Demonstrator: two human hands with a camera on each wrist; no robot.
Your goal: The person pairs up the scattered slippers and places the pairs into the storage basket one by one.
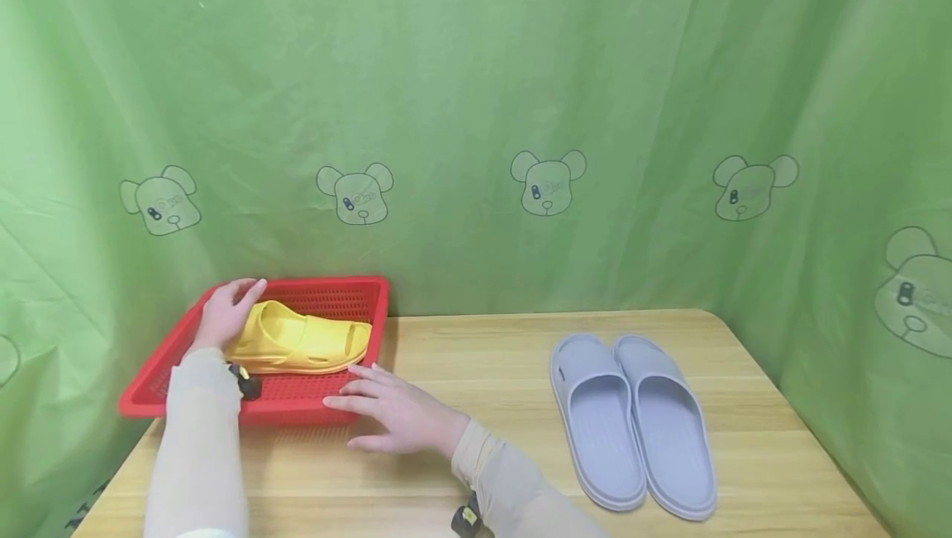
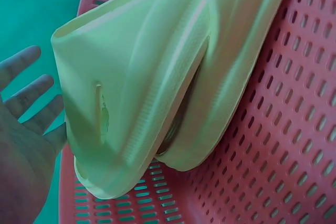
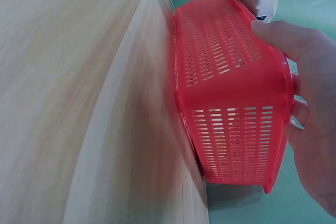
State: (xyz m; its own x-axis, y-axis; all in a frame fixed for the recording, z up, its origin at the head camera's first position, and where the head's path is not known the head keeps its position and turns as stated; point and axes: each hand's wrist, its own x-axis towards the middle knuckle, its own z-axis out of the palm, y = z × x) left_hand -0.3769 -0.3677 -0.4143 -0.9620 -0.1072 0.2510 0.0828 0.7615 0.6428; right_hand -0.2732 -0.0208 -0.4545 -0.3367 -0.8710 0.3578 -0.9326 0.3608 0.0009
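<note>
A pair of yellow slippers [image 2: 126, 93] lies in a red plastic basket [image 1: 297, 417], toward its back in the head view, one slipper against the other. My left hand [image 1: 225, 315] is at the slippers' left end, over the left side of the basket. In the left wrist view, its fingers [image 2: 38, 94] are spread and nearly straight beside the slipper's open edge, gripping nothing. My right hand [image 1: 397, 412] is at the near right corner of the basket, fingers spread and extended over the rim. The right wrist view shows its thumb [image 3: 283, 34] overlapping the basket's outer wall.
A pair of grey-blue slippers [image 1: 632, 426] stands side by side on the right of the wooden table [image 1: 476, 340]. The basket's left end extends past the table's left edge. A green curtain [image 1: 461, 92] with bear-head prints hangs behind and at both sides.
</note>
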